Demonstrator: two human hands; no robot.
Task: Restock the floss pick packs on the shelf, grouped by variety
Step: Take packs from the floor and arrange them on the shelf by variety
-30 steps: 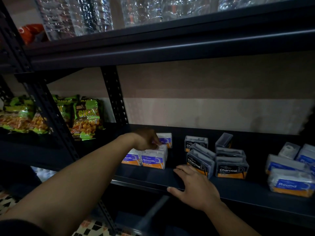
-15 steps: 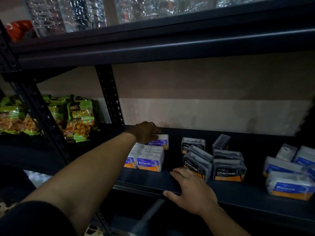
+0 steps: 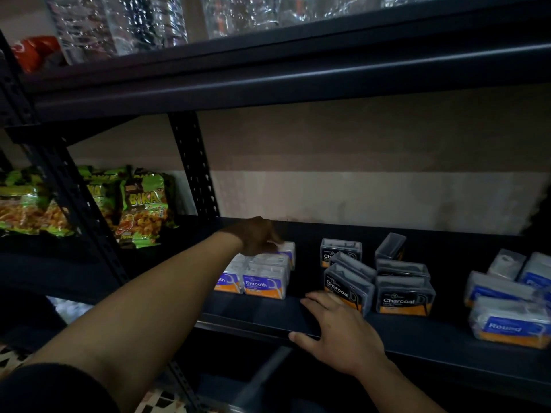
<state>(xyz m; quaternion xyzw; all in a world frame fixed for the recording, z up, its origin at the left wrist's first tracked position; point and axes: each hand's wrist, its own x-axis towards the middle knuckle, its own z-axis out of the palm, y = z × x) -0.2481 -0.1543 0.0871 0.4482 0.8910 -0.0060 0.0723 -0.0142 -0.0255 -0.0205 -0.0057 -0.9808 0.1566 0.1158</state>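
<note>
On the dark shelf [image 3: 432, 341] the floss pick packs sit in three groups. At the left are white Smooth packs [image 3: 264, 281], in the middle black Charcoal packs [image 3: 402, 296], and at the right Round packs [image 3: 510, 326]. My left hand [image 3: 256, 235] reaches deep to the back of the Smooth group, fingers closed on the rear Smooth pack [image 3: 287, 251]. My right hand [image 3: 340, 335] lies flat on the shelf's front edge, fingers spread, its fingertips near the front-left Charcoal pack [image 3: 346, 286]. Some Charcoal packs lean or tilt.
Green snack bags [image 3: 143, 210] fill the neighbouring bay at the left, behind a perforated upright post [image 3: 193, 165]. The shelf above [image 3: 298, 73] carries wrapped clear bottles. A wall closes the back. A lower shelf is dimly visible beneath.
My left hand has stayed on the rear Smooth pack at the back of its group, shifting it slightly. My right hand has kept resting on the shelf edge; the camera drifted a little.
</note>
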